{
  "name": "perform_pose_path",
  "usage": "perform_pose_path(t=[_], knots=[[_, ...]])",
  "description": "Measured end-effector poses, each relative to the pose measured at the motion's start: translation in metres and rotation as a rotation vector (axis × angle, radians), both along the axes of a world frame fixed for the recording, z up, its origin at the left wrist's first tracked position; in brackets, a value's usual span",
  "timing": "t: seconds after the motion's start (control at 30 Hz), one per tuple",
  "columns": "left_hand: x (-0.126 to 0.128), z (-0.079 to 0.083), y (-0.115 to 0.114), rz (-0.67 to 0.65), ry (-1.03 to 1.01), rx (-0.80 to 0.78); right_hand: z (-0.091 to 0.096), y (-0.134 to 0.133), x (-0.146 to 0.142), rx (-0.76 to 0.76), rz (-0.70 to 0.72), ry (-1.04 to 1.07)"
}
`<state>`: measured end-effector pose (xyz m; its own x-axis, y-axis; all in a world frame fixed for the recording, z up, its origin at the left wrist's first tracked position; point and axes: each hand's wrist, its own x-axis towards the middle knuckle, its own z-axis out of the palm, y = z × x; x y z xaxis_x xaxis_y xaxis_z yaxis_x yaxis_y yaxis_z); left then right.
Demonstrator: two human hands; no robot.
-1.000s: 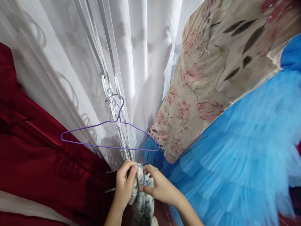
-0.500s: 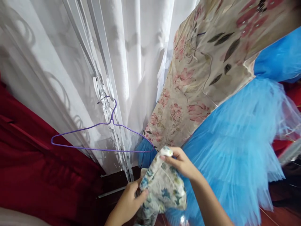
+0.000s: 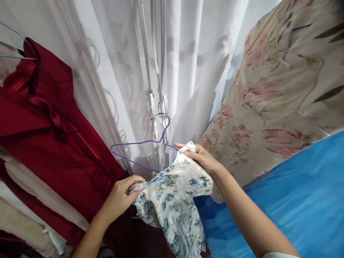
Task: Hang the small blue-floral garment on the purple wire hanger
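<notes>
A white garment with a blue and green floral print (image 3: 177,200) is stretched between my two hands and hangs down below them. My left hand (image 3: 125,195) pinches its left shoulder edge. My right hand (image 3: 200,157) grips the other shoulder, with one finger stretched out beside the wire of a purple hanger (image 3: 134,143). That hanger is hooked on a white metal stand (image 3: 158,107). Its right end is hidden behind the garment and my right hand. Whether the hanger lies inside the garment's neckline or only behind it, I cannot tell.
Dark red clothing (image 3: 61,125) hangs on the left, partly on a light-blue hanger. To the right hang a beige dress with pink flowers (image 3: 242,118) and blue fabric (image 3: 290,200). White curtains (image 3: 185,53) fall behind the stand.
My hands have moved apart and up toward the hanger, spreading the garment that was bunched. The view has turned left, showing more of the red clothing.
</notes>
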<state>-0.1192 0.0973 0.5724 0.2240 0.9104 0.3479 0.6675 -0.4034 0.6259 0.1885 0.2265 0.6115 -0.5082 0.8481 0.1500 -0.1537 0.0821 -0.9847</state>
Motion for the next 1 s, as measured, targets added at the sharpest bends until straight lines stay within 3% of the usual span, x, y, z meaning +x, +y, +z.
perform_pose_path(t=[0.1,0.2,0.27,0.33,0.43,0.53,0.6,0.7,0.87,1.0], knots=[[-0.052,-0.009,0.013,0.000,0.204,-0.020,0.008,-0.004,0.007,-0.070,-0.027,-0.007],[-0.101,-0.009,0.034,0.095,0.341,0.110,0.018,-0.005,0.009,-0.060,-0.029,-0.046],[-0.123,0.005,0.051,0.171,0.377,0.234,0.024,-0.005,0.008,-0.057,-0.021,-0.057],[-0.130,0.029,0.067,0.252,0.366,0.374,0.028,-0.004,0.007,-0.058,-0.021,-0.064],[-0.113,0.069,0.088,0.238,0.210,0.464,0.031,-0.004,0.009,-0.060,-0.041,-0.086],[-0.075,0.088,0.100,0.039,-0.009,0.284,0.032,-0.006,0.015,-0.105,0.000,-0.100],[-0.054,0.087,0.102,-0.042,-0.064,0.117,0.031,-0.011,0.022,-0.116,0.044,-0.105],[-0.041,0.075,0.098,0.030,0.026,0.009,0.018,-0.023,0.037,-0.020,0.012,-0.166],[-0.038,0.064,0.077,0.227,0.127,0.134,-0.021,-0.044,0.062,0.145,-0.139,-0.247],[-0.014,0.081,0.055,0.275,0.090,0.294,-0.027,-0.043,0.074,0.108,-0.335,-0.105]])
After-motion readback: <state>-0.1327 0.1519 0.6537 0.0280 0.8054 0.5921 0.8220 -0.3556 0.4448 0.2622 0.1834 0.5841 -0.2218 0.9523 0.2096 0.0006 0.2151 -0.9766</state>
